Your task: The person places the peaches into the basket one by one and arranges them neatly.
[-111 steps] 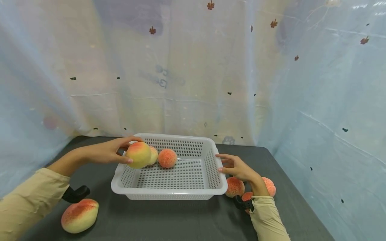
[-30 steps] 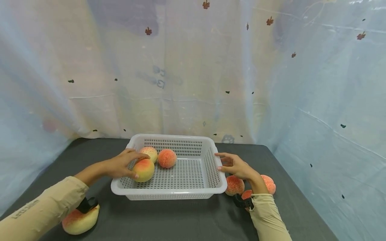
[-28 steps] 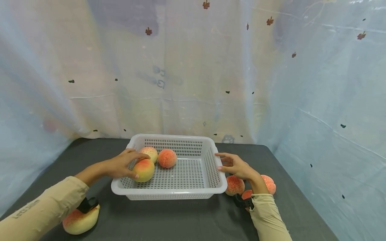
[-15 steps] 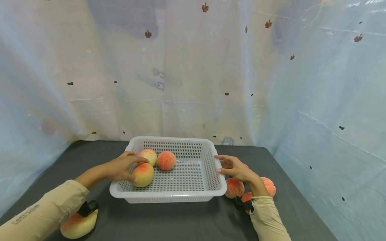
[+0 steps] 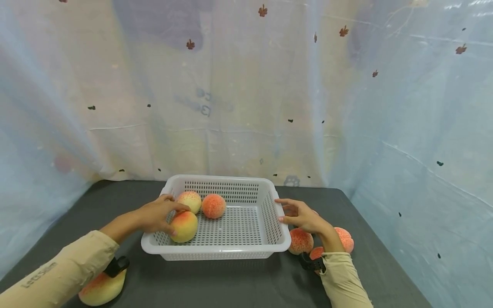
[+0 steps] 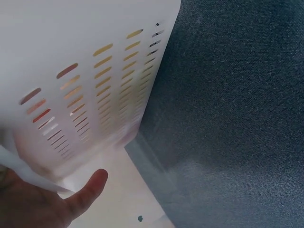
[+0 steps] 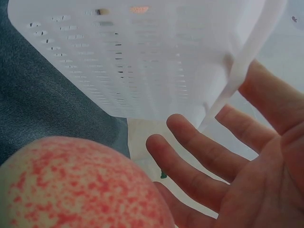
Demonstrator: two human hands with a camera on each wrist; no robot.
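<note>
A white perforated plastic basket stands on the dark table. In the head view, my left hand reaches over its left rim and holds a yellow-red peach between thumb and fingers, low inside. Behind that peach lie a pale speckled peach and an orange-red peach. My right hand rests thumb and forefinger on the right rim. In the right wrist view its other fingers extend loosely outside the wall. The left wrist view shows one finger outside the basket wall; the held peach's contact is hidden there.
Outside the basket at right lie a speckled red peach and an orange-red peach, with another partly hidden behind the right wrist. A long yellow-red peach lies under the left forearm. A hanging curtain encloses the table.
My left hand has brought the yellow-red peach from above the basket's left side down inside, and lowered it slightly more in the last second. The right hand stays on the rim.
</note>
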